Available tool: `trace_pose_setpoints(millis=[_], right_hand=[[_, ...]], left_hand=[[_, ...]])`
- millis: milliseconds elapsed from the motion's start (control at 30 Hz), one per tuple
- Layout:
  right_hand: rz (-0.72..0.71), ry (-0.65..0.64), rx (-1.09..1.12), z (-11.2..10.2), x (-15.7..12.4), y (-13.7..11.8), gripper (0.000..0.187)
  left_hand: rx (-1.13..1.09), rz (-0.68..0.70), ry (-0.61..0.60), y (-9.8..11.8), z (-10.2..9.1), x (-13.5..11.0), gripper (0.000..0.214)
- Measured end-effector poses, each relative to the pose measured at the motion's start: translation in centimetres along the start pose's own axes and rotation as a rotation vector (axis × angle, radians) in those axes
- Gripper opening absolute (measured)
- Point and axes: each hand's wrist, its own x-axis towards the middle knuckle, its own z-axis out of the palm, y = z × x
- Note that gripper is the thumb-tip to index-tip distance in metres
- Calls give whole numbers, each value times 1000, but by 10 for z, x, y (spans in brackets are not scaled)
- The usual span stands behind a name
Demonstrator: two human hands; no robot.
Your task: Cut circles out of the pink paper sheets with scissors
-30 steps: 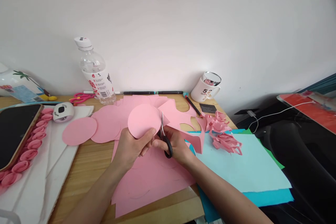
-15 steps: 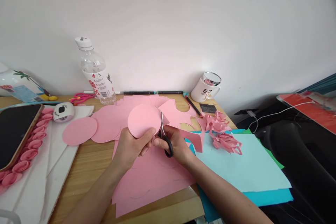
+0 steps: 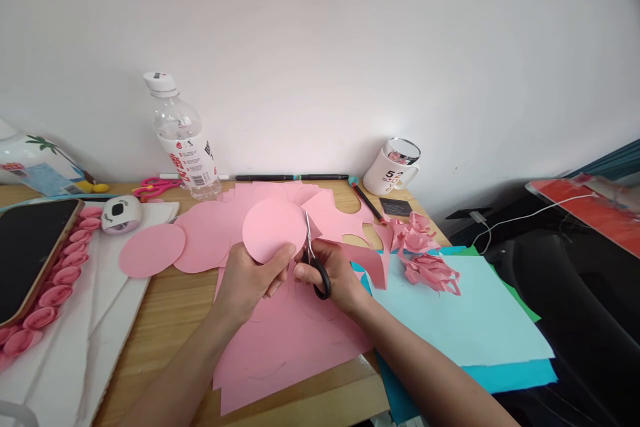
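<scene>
My left hand [image 3: 255,280] pinches the lower edge of a round pink paper disc [image 3: 273,225], thumb on top. In my right hand [image 3: 335,273] is a pair of black-handled scissors [image 3: 321,275], blades pointing up along the disc's right edge. A pink offcut [image 3: 364,257] trails from near the right hand towards the right; I cannot tell whether it is still joined to the disc. Under both hands lie pink paper sheets [image 3: 280,360] with faint curved pencil lines. To the left, several cut pink circles [image 3: 153,250] overlap on the table.
A plastic bottle [image 3: 183,133] and a white mug [image 3: 393,167] stand by the wall. Crumpled pink scraps [image 3: 430,270] lie on light blue paper [image 3: 460,320] at right. A phone [image 3: 35,253], rolled pink paper flowers [image 3: 55,293] and pink scissors [image 3: 156,185] are at left.
The scissor blades look closer together than before. The disc has shifted very slightly to the left; both hands stay almost in place.
</scene>
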Motion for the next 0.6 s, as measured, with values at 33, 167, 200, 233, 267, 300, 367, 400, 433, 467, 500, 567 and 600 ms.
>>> trace_pose_setpoints(millis=[33,167,200,233,267,300,367,400,433,467,500,567,600], right_hand=[[2,-2,-1,0,0,0,41],[4,-6,0,0,-1,-1,41],[2,-7,-1,0,-1,-2,40],[-1,-12,0,0,-1,-2,40],[-6,-18,4,0,-1,-2,40],[-14,-24,13,0,-1,-3,40],[-34,-37,36,0,-1,-2,41],[-42,-41,43,0,-1,-2,41],[-47,-43,44,0,-1,-2,42],[-50,-45,40,0,-1,-2,42],[-52,-48,34,0,0,-2,43],[-52,-54,26,1,0,-2,44],[-52,-57,25,1,0,-2,45]], left_hand=[[-2,-1,3,1,0,0,33],[-4,-4,4,1,1,0,34],[-4,-5,6,1,1,0,34],[-4,-6,10,1,1,0,34],[-6,-9,15,1,1,0,34],[-10,-13,19,0,1,0,34],[-18,-16,24,0,0,0,34],[-18,-18,23,0,0,0,35],[-14,-20,20,1,0,0,35],[-10,-20,17,1,0,0,35],[-8,-20,13,2,0,0,35],[-9,-19,4,2,1,-1,35],[-15,-16,0,3,1,-1,35]])
